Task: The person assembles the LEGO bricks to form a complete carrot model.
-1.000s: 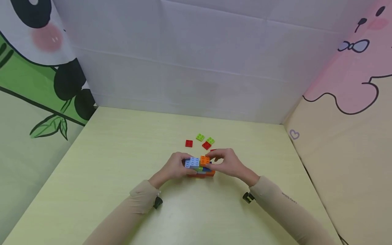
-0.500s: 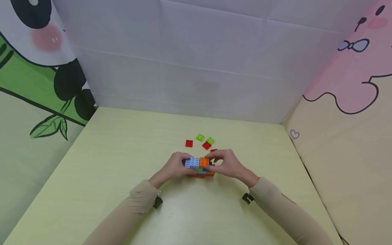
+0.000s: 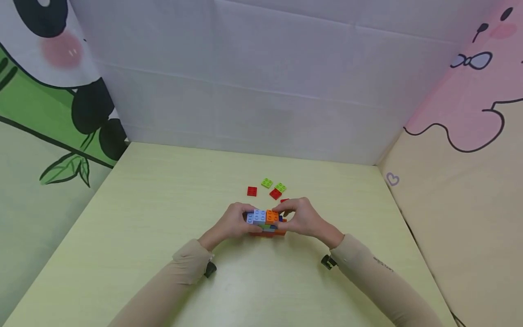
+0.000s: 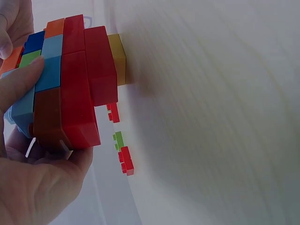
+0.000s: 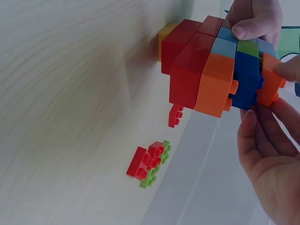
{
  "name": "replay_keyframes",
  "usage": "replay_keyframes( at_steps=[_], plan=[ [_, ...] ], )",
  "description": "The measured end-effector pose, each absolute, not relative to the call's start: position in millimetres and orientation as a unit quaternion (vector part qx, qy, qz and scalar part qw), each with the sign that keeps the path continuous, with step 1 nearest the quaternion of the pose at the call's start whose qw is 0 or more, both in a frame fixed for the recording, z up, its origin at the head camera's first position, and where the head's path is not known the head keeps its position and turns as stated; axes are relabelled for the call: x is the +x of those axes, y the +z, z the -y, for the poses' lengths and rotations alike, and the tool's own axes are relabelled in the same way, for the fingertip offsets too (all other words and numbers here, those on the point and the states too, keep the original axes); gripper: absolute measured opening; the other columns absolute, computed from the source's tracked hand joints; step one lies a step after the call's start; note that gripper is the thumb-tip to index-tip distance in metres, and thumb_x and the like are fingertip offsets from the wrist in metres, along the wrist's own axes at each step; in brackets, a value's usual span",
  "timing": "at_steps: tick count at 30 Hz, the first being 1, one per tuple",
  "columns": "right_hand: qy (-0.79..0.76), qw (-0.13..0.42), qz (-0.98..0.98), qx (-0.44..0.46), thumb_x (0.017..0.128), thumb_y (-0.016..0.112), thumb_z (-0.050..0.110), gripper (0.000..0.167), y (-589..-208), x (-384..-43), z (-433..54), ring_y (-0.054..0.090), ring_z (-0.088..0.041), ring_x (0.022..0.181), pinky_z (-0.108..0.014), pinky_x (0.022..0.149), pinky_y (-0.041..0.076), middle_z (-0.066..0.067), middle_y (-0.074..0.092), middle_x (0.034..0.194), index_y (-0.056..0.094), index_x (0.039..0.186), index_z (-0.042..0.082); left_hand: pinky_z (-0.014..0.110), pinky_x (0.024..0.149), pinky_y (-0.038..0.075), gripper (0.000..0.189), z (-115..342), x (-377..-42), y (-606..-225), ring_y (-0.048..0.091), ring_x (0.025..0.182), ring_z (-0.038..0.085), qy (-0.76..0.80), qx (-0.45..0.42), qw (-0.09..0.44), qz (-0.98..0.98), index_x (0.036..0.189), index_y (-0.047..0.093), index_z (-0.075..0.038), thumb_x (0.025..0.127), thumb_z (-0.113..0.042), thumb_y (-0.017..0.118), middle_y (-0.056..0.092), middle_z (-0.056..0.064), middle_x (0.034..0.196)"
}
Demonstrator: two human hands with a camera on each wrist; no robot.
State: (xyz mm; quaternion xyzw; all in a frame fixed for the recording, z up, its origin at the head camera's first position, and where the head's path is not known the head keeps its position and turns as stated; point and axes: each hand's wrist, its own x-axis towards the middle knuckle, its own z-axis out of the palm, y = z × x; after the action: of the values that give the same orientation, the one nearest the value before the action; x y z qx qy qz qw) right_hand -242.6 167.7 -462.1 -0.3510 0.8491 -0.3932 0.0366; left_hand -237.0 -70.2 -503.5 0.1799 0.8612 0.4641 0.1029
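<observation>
A stack of toy building bricks [image 4: 77, 93] has red layers low down, a yellow brick [image 4: 118, 58] at its base, and brown, blue, green and orange bricks above. My left hand [image 3: 234, 222] grips the stack's left side, thumb on the near face and fingers behind. On top, a light-blue brick [image 3: 259, 216] stands beside an orange brick [image 3: 272, 216]. My right hand [image 3: 304, 219] pinches that orange brick between thumb and fingers. In the right wrist view the orange brick [image 5: 268, 79] sits over a dark blue brick [image 5: 246, 79]; whether it is fully pressed down I cannot tell.
Beyond the stack, loose flat bricks lie on the pale table [image 3: 184, 181]: a red one [image 3: 252, 191] on the left, a green one [image 3: 267, 183], another green one [image 3: 280, 187] touching a red one [image 3: 275, 194], and a red one partly hidden by my right hand. A white backdrop stands behind.
The orange brick in my right hand has shifted slightly left and down, and now lies against the light-blue brick. My left hand and the stack have stayed in place.
</observation>
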Motion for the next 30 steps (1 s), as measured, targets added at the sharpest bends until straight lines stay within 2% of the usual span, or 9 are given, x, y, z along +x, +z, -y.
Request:
replay_keyframes(
  at_steps=[30],
  plan=[
    [-0.377,0.048,-0.859,-0.342,0.071,0.083,0.014,0.031,-457.7,-243.5,-159.8,0.060,-0.010,0.076,-0.036,0.072,0.053,0.009,0.068,0.091,0.074,0.100,0.007,0.036,0.084,0.045,0.040,69.8,-236.6,-504.2,0.052,0.093,0.019,0.466,0.171,0.095,-0.863,0.106,0.072,-0.012,0.070,-0.020,0.086,0.062,-0.005,0.098]
  ],
)
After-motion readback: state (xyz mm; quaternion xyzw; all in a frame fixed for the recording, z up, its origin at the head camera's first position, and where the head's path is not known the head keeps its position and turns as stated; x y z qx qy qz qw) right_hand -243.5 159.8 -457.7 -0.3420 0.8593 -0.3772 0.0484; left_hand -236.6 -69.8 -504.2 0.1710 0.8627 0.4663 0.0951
